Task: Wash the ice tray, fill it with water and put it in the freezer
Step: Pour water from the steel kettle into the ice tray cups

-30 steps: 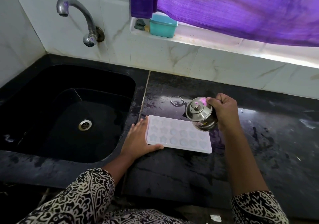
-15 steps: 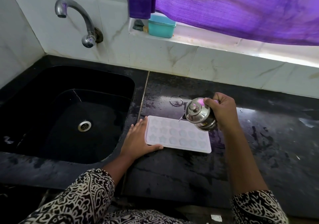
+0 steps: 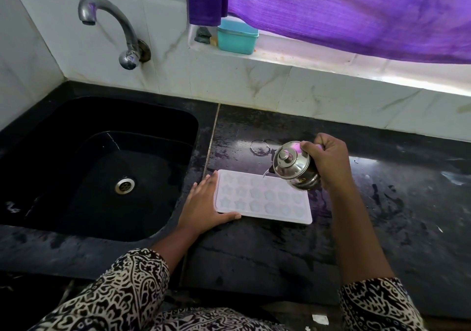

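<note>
The ice tray (image 3: 262, 198) is laid flat on the dark surface (image 3: 382, 223), just beside the sink (image 3: 183, 116), which lies at its nine o'clock. Its moulded cells are turned up so that water can be taken in. How many are already filled cannot be told.

The left grip (image 3: 204, 203) is set open against the tray's nine o'clock edge, fingers straight along the rim and thumb run along the six o'clock edge. Nothing is clasped. The tray is only braced, probably so that the light mould is not pushed about on the wet stone during pouring.

The right grip (image 3: 328, 162) is closed around a lidded steel pot (image 3: 293, 167), which is held above the tray's two o'clock corner and tipped toward nine o'clock. A thin thread of water is seen leaving its lip toward the far row of cells. The pot is held low and only lightly tipped, likely so that the small cells are fed slowly and not flooded.

The filling step is judged to be in hand, and the freezer is not in view. The tap (image 3: 122, 32) is mounted at the tray's eleven o'clock, and a teal box (image 3: 237, 37) is kept on the window ledge under a purple curtain (image 3: 356, 11).
</note>
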{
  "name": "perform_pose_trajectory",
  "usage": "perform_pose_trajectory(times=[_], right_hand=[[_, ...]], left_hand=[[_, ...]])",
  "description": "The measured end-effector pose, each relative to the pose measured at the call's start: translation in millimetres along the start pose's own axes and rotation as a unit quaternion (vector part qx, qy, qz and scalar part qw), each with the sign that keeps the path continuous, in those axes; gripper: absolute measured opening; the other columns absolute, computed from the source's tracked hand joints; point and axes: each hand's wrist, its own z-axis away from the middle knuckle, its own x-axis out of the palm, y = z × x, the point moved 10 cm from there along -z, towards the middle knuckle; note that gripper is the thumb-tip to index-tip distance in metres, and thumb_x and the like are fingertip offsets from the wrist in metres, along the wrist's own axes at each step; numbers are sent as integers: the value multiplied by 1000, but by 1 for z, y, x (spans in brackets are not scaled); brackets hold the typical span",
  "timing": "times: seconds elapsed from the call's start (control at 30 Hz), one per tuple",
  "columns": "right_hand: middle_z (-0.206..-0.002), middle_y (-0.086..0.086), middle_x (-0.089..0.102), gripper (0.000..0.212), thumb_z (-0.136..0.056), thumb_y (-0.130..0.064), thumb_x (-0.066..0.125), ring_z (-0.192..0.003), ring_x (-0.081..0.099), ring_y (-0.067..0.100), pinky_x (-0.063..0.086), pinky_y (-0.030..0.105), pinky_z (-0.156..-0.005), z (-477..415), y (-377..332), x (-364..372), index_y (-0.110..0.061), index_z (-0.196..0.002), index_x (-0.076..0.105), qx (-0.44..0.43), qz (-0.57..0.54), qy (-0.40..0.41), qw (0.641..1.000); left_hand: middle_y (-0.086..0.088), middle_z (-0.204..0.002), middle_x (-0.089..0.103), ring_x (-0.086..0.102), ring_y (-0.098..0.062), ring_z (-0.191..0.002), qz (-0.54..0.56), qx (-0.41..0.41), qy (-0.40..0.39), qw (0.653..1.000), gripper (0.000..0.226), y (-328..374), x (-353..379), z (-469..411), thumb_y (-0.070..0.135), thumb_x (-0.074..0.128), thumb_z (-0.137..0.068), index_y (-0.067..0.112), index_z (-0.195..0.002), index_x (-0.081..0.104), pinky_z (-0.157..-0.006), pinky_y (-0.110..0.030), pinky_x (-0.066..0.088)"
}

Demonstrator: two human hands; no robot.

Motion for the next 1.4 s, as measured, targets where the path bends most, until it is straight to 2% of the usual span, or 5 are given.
perform_pose_trajectory(times=[0.13,0.33,1.07,1.27,1.4], right_hand=[[-55,1,37,40,-79,-5,66,-55,35,15,35,26,-54,1,-1,-3,-18,-55,36,-5,6,4,1000],[-52,-1,34,42,-79,-2,66,-42,30,1,32,12,-43,2,-5,-6,-17,-54,34,-20,8,11,1000],[-53,-2,35,41,-79,-5,65,-47,32,6,33,18,-46,2,-4,-10,-18,-55,35,-16,-10,14,1000],[-48,-6,42,38,-80,-5,64,-47,38,7,37,22,-49,2,21,-19,-18,-56,38,65,-128,50,988],[-48,-6,42,37,-80,-4,63,-48,36,8,36,20,-47,2,25,-27,-17,-56,37,71,-137,63,986]], left_hand=[[4,-158,19,11,-11,-147,1,0,0,1000,130,0,1,0,90,46,-52,18,-153,8,-120,-36,6],[4,-158,20,12,-12,-146,0,0,-1,1000,129,-1,1,0,88,49,-52,19,-153,7,-120,-37,7],[3,-159,19,11,-12,-147,-1,-1,-5,1000,130,3,-1,1,89,45,-51,17,-153,7,-120,-37,6],[2,-158,20,12,-13,-147,-2,0,-9,1000,137,5,-2,2,94,42,-45,16,-153,7,-120,-36,5],[3,-159,18,10,-11,-147,-8,-3,-10,1000,131,4,-1,2,90,42,-50,17,-153,5,-119,-34,4]])
